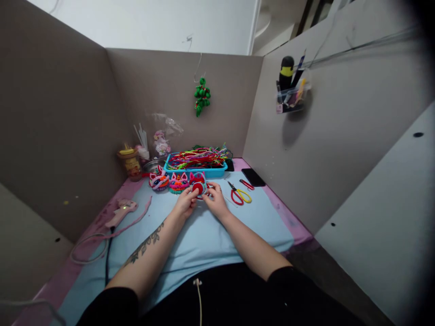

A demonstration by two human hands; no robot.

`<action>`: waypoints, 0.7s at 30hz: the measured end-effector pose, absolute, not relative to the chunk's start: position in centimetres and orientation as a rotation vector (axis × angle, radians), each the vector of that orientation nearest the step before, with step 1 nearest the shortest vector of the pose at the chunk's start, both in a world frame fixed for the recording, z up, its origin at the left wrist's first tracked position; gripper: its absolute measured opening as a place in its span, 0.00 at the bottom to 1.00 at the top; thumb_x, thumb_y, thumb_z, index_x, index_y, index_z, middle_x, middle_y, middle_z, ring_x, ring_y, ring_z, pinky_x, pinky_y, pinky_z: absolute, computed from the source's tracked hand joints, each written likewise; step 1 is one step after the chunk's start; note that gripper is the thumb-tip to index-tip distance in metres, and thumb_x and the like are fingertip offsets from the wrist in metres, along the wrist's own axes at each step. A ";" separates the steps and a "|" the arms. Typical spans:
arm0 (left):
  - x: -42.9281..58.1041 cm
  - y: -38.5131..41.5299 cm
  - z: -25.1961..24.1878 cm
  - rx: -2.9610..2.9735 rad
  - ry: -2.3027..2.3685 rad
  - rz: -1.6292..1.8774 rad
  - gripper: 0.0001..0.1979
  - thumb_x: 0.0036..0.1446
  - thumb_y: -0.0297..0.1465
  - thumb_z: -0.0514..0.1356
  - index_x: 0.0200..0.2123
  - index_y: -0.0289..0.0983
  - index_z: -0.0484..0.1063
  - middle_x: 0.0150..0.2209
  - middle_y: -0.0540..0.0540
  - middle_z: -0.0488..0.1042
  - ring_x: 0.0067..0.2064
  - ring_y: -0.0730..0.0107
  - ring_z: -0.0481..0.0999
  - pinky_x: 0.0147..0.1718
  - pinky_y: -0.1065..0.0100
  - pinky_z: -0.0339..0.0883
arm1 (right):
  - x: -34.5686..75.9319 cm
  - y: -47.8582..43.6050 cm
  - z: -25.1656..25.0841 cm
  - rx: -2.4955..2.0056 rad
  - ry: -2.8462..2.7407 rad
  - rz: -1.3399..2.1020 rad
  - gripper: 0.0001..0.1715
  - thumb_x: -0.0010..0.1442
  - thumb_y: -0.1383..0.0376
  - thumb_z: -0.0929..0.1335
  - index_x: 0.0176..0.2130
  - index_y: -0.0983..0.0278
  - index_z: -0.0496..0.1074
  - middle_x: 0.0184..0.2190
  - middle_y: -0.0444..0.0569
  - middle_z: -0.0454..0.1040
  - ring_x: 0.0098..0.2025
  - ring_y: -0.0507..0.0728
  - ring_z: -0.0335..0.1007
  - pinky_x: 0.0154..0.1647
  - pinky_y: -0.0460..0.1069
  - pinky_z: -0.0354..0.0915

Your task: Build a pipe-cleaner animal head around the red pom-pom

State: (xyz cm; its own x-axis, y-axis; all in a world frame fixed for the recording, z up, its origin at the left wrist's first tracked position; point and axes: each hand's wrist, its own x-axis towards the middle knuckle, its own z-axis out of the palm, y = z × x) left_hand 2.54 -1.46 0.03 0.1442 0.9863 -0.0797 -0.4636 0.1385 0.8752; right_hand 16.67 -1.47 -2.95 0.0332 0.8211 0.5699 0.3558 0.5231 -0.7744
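Between my two hands is a small round red piece with a light blue pipe-cleaner edge (198, 187). My left hand (186, 202) is closed on it, the thumb lying over its red face. From the other side, my right hand (215, 199) pinches its light blue edge with bent fingers. Just behind my hands stand colourful pipe-cleaner animal heads with pointed ears: a pink and orange one (178, 182), a white and red one (159, 179), and a magenta one (197, 176) partly hidden by the held piece.
A blue tray (214, 173) heaped with pipe cleaners stands at the back. Scissors (240, 195), a red cutter (246, 184) and a black phone (253, 177) lie right. A pink glue gun (121, 212) with its cord lies left, near a yellow cup (131, 164). Partition walls enclose the table.
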 end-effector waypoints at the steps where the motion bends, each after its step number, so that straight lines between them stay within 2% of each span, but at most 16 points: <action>1: 2.6 -1.5 0.0 0.823 0.809 1.239 0.26 0.33 0.38 0.74 0.33 0.35 0.66 0.22 0.57 0.64 0.15 0.90 0.54 0.12 0.81 0.40 | 16.7 -1.4 -3.0 -1.038 -1.563 0.480 0.04 0.51 0.64 0.69 0.26 0.61 0.70 0.51 0.54 0.63 0.52 0.62 0.63 0.52 0.58 0.63; 9: 2.9 -1.9 -0.1 0.920 0.799 1.256 0.25 0.34 0.39 0.74 0.31 0.36 0.66 0.15 0.61 0.57 0.14 0.86 0.52 0.13 0.79 0.39 | 16.9 -1.5 -2.7 -1.003 -1.496 0.596 0.09 0.48 0.61 0.71 0.22 0.62 0.69 0.50 0.52 0.63 0.43 0.57 0.64 0.48 0.54 0.64; 14: 3.1 -1.8 -0.4 0.972 0.802 1.267 0.25 0.33 0.40 0.74 0.31 0.35 0.66 0.15 0.60 0.60 0.13 0.86 0.53 0.13 0.77 0.40 | 17.1 -1.3 -2.8 -1.010 -1.403 0.692 0.14 0.44 0.59 0.73 0.19 0.62 0.67 0.52 0.51 0.62 0.43 0.57 0.64 0.51 0.55 0.62; 21: 3.2 -1.8 -0.3 0.958 0.814 1.286 0.26 0.34 0.42 0.73 0.30 0.36 0.65 0.14 0.61 0.57 0.14 0.85 0.52 0.14 0.76 0.39 | 16.8 -1.5 -2.5 -1.034 -1.406 0.706 0.10 0.46 0.60 0.71 0.21 0.62 0.69 0.50 0.52 0.64 0.41 0.56 0.66 0.42 0.53 0.66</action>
